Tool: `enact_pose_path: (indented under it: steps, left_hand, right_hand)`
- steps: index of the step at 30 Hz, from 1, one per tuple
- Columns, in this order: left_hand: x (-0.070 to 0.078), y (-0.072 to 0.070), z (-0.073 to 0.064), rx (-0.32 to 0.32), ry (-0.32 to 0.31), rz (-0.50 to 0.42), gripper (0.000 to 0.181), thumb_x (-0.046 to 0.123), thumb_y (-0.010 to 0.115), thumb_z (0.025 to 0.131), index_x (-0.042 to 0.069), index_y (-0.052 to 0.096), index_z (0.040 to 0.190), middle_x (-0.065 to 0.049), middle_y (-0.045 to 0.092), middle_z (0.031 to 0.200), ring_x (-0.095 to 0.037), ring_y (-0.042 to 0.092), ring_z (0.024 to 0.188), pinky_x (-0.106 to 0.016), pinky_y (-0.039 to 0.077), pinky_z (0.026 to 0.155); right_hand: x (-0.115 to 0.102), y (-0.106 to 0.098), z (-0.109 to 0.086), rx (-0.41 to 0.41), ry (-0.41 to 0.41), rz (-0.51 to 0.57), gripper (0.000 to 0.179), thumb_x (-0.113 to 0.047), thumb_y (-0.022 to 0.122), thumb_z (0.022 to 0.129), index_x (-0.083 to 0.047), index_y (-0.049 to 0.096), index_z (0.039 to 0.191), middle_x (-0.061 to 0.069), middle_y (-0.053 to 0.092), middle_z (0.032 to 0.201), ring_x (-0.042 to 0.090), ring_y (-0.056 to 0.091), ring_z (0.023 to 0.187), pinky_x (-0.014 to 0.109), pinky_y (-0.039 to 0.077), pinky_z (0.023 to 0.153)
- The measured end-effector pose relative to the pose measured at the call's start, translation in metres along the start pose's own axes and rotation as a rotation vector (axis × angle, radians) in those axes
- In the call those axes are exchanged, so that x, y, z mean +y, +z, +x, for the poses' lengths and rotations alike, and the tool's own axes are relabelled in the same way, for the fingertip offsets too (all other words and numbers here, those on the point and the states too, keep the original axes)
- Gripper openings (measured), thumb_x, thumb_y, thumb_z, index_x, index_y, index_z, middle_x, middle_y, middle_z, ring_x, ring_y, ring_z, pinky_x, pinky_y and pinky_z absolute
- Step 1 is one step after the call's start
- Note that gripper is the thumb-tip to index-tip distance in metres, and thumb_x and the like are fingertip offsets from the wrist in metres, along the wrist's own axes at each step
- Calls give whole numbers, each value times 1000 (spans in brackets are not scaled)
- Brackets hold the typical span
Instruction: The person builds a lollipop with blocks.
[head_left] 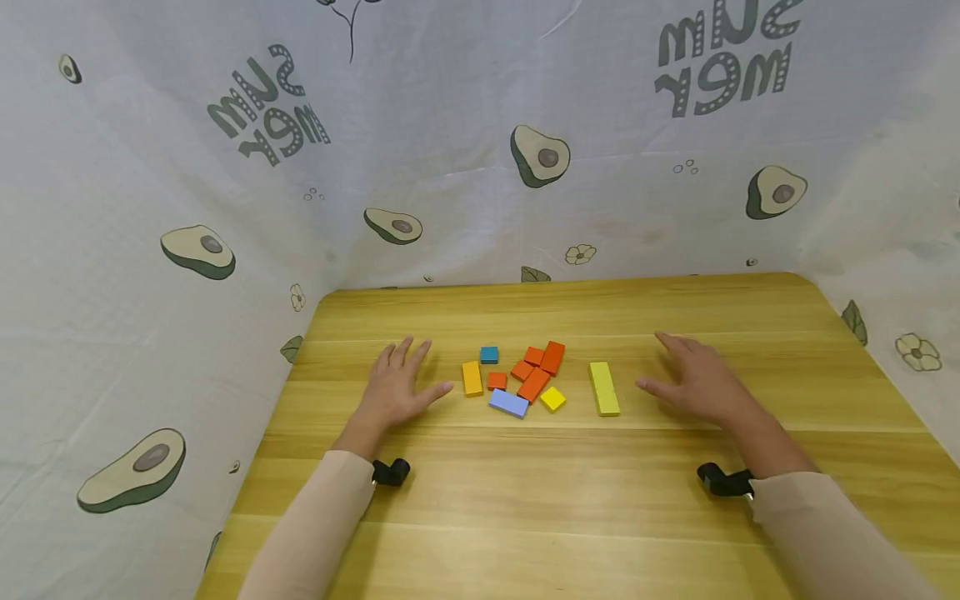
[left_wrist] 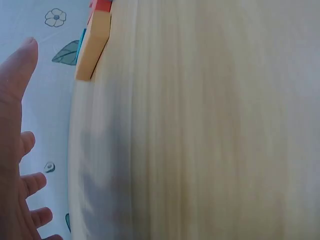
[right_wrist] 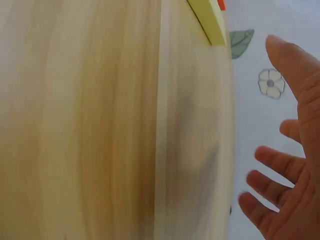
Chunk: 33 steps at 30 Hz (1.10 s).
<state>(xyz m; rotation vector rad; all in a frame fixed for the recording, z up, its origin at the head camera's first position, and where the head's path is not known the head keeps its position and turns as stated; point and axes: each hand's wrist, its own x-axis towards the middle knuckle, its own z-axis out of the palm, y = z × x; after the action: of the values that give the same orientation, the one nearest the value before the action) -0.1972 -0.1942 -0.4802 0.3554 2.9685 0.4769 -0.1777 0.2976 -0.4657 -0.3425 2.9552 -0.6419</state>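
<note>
we see two beige sleeves [head_left: 311,525] over the wood-grain tabletop's [head_left: 547,517] near part. our left hand [head_left: 392,394] hovers toward the left edge, fingers spread and holding nothing, near an orange block [head_left: 472,379]. our right hand [head_left: 701,383] hovers toward the right edge, fingers loosely extended and empty, near a light-yellow block [head_left: 604,389]. between these blocks lie other coloured blocks [head_left: 534,386], toward the far edge. beyond hangs a white cloth [head_left: 465,92] printed with avocados [head_left: 540,156].

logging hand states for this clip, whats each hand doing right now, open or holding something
Left hand: open, holding nothing, nearest the orange block.
Right hand: open, holding nothing, nearest the long yellow-green block.
</note>
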Motion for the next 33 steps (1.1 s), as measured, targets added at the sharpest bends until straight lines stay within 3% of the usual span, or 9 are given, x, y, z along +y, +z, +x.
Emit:
enact_pose_path:
  steps: [4,7,10,13,18,24,33]
  left_hand:
    - [12,8,8,0,15,-69,87,73,48,95,26,24,164,-13,22,169,-46,23,151,-67,27,118]
    - [23,15,16,12,29,-134,80,67,51,97,24,31,162,-13,32,164,-43,30,145,-64,34,114]
    - [34,23,25,39,46,-202,71,59,55,99,22,40,158,-14,43,152,-38,38,134,-58,41,107]
    - [45,30,34,61,57,-276,62,50,59,100,19,48,154,-14,53,138,-32,44,122,-51,45,101]
    - [57,39,45,96,12,-362,54,43,63,100,16,57,146,-10,61,121,-26,54,109,-44,49,94]
    - [62,46,49,166,-34,-368,42,39,67,98,16,68,133,-8,67,112,-26,59,104,-45,48,94]
    - [62,58,54,255,-32,-357,37,43,71,95,15,73,120,-4,66,100,-20,58,92,-39,46,88]
  right_hand:
    - [-14,9,3,-63,-40,44,101,-58,76,86,2,34,157,32,56,133,50,52,120,67,43,97]
    - [-22,15,9,-134,-51,96,103,-56,81,82,0,36,156,20,62,117,32,58,101,51,51,87]
    - [-29,18,15,-205,-52,136,104,-55,82,80,-1,35,157,11,60,103,21,53,85,37,46,75]
    - [-34,21,21,-265,-27,164,105,-54,82,81,-4,32,159,6,55,92,18,47,75,32,40,66]
    - [-37,25,27,-326,16,218,106,-50,84,80,-4,30,159,5,48,87,19,43,73,32,34,62]
    - [-35,28,29,-361,12,272,109,-45,88,77,-3,30,159,7,44,92,20,42,78,31,33,64]
    - [-33,33,24,-270,-25,211,104,-49,87,77,1,37,153,6,45,87,18,40,73,29,32,62]
